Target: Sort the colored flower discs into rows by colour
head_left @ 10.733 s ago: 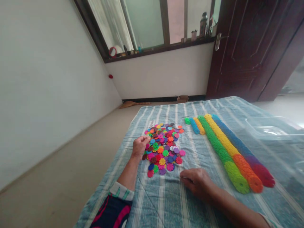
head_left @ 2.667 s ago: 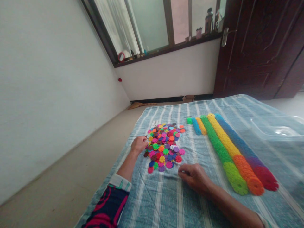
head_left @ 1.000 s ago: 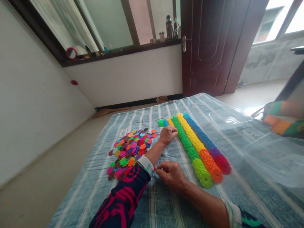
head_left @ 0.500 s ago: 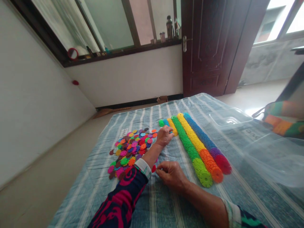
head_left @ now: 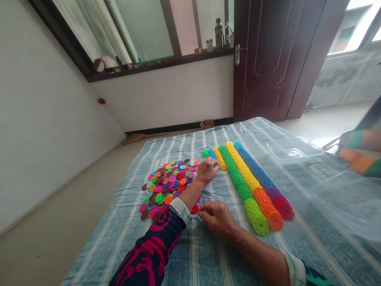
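My left hand is closed beside the short blue row and the short yellow row; a bit of blue shows at its fingertips, too small to make out. My right hand is pinched at the edge of a red disc, near my left sleeve. Left of both hands spreads a loose pile of mixed coloured flower discs, partly hidden by my left forearm. Long stacked rows of discs lie to the right: green, yellow to orange and blue to red.
A striped cloth covers the bed-like surface. Clear plastic boxes stand at the right, near a colourful bag. Behind are a wall and a dark red door. A small green stack lies at the far end.
The whole view has shifted slightly, moving the scene to the right. Both hands keep nearly the same poses, with my left hand still by the short rows.
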`<action>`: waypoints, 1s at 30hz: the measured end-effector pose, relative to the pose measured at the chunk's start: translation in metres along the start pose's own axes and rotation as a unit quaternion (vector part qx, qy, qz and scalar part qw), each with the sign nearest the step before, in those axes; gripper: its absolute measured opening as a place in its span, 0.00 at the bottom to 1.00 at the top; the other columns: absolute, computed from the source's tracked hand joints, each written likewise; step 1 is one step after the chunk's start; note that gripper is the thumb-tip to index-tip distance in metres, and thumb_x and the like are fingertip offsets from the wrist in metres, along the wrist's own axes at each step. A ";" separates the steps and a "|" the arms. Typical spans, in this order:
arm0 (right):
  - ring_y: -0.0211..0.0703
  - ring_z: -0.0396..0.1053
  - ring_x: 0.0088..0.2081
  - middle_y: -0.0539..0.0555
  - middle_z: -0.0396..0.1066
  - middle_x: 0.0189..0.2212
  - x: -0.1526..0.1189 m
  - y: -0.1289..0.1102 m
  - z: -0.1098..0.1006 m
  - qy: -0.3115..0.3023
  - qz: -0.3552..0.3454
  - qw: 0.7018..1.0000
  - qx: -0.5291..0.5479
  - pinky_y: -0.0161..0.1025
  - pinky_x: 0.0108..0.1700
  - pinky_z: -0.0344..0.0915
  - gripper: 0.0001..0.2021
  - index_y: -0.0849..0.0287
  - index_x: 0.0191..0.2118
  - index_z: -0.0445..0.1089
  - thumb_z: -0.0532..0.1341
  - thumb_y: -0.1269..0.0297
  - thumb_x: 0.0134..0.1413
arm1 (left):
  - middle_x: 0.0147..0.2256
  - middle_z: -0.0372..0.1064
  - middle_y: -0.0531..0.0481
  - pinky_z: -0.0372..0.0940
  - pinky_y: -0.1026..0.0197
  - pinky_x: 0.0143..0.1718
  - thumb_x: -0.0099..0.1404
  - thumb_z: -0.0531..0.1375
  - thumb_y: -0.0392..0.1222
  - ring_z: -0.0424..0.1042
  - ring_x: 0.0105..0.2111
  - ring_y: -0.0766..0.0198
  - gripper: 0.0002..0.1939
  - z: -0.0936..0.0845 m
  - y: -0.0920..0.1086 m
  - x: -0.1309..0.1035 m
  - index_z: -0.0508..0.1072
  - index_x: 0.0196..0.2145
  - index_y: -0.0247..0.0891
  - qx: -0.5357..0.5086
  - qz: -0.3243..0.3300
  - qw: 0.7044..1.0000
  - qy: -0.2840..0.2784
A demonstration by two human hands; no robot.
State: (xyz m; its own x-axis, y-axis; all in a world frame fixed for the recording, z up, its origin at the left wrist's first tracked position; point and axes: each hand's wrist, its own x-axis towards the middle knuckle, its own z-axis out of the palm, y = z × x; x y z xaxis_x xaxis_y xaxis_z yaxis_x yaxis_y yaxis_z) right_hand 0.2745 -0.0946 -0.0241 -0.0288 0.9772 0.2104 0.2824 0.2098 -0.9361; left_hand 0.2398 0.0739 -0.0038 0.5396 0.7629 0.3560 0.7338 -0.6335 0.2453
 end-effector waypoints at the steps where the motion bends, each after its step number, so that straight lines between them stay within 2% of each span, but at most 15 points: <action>1: 0.33 0.59 0.21 0.47 0.66 0.17 0.000 0.000 0.000 0.000 -0.001 1.000 -0.001 0.31 0.24 0.51 0.08 0.59 0.25 0.74 0.58 0.68 0.49 | 0.31 0.71 0.49 0.62 0.64 0.36 0.56 0.58 0.34 0.68 0.31 0.65 0.06 -0.004 -0.002 -0.002 0.75 0.31 0.37 0.000 -0.002 1.000 0.004; 5: 0.33 0.59 0.20 0.46 0.66 0.17 -0.001 0.000 0.000 -0.003 0.001 1.000 -0.002 0.31 0.24 0.51 0.09 0.59 0.25 0.75 0.58 0.67 0.50 | 0.30 0.70 0.48 0.61 0.64 0.35 0.56 0.57 0.34 0.68 0.32 0.65 0.06 -0.026 -0.019 -0.014 0.75 0.28 0.37 0.015 0.002 1.000 0.023; 8: 0.33 0.58 0.20 0.46 0.65 0.16 -0.002 -0.001 -0.001 -0.007 0.005 1.000 -0.006 0.31 0.24 0.51 0.09 0.60 0.25 0.75 0.58 0.66 0.50 | 0.29 0.70 0.48 0.60 0.64 0.34 0.56 0.57 0.36 0.68 0.30 0.65 0.06 -0.051 -0.043 -0.028 0.75 0.26 0.37 0.034 -0.022 0.999 0.026; 11: 0.33 0.59 0.20 0.46 0.63 0.16 -0.003 -0.001 -0.001 -0.014 0.011 1.000 -0.012 0.31 0.24 0.51 0.10 0.60 0.26 0.74 0.58 0.65 0.50 | 0.29 0.70 0.49 0.59 0.65 0.34 0.56 0.56 0.39 0.68 0.30 0.65 0.08 -0.080 -0.077 -0.049 0.75 0.26 0.38 0.054 -0.072 0.995 0.030; 15: 0.34 0.58 0.19 0.45 0.60 0.14 -0.005 0.001 -0.002 -0.025 0.028 0.999 -0.007 0.31 0.24 0.52 0.10 0.60 0.26 0.74 0.57 0.63 0.50 | 0.29 0.72 0.49 0.58 0.66 0.32 0.54 0.56 0.41 0.68 0.31 0.64 0.09 -0.119 -0.124 -0.085 0.76 0.26 0.38 0.087 -0.181 0.980 0.012; 19: 0.34 0.57 0.18 0.45 0.59 0.13 -0.007 0.000 -0.003 -0.030 0.034 0.999 0.007 0.31 0.22 0.52 0.11 0.61 0.27 0.73 0.56 0.62 0.51 | 0.24 0.71 0.52 0.56 0.65 0.29 0.51 0.56 0.40 0.67 0.27 0.64 0.08 -0.143 -0.155 -0.125 0.75 0.24 0.38 0.095 -0.252 0.962 -0.039; 24: 0.33 0.56 0.18 0.45 0.58 0.14 -0.010 0.002 -0.004 -0.036 0.029 0.999 0.013 0.31 0.21 0.52 0.11 0.60 0.25 0.72 0.56 0.61 0.51 | 0.21 0.70 0.53 0.55 0.66 0.28 0.49 0.57 0.42 0.66 0.25 0.65 0.09 -0.151 -0.160 -0.161 0.75 0.22 0.38 0.033 -0.266 0.961 -0.065; 27: 0.34 0.56 0.18 0.45 0.58 0.14 -0.011 0.005 -0.003 -0.034 0.030 0.999 0.022 0.31 0.21 0.51 0.11 0.60 0.25 0.72 0.56 0.60 0.51 | 0.21 0.70 0.54 0.55 0.66 0.28 0.47 0.57 0.41 0.66 0.25 0.66 0.08 -0.151 -0.155 -0.168 0.75 0.22 0.38 0.023 -0.278 0.958 -0.060; 30: 0.34 0.57 0.18 0.46 0.59 0.14 -0.011 0.006 -0.002 -0.035 0.029 0.999 0.026 0.31 0.21 0.52 0.11 0.60 0.26 0.72 0.56 0.61 0.51 | 0.20 0.69 0.54 0.54 0.66 0.27 0.48 0.57 0.42 0.66 0.25 0.66 0.08 -0.147 -0.153 -0.165 0.75 0.21 0.38 0.046 -0.307 0.950 -0.045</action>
State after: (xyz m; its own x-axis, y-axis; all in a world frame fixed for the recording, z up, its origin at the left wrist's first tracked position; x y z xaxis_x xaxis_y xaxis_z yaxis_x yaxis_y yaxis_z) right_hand 0.2786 -0.1042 -0.0315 -0.0812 0.9873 0.1365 0.2349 0.1521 -0.9600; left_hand -0.0223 0.0260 0.0330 0.0287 0.9953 0.0925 0.9523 -0.0554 0.3002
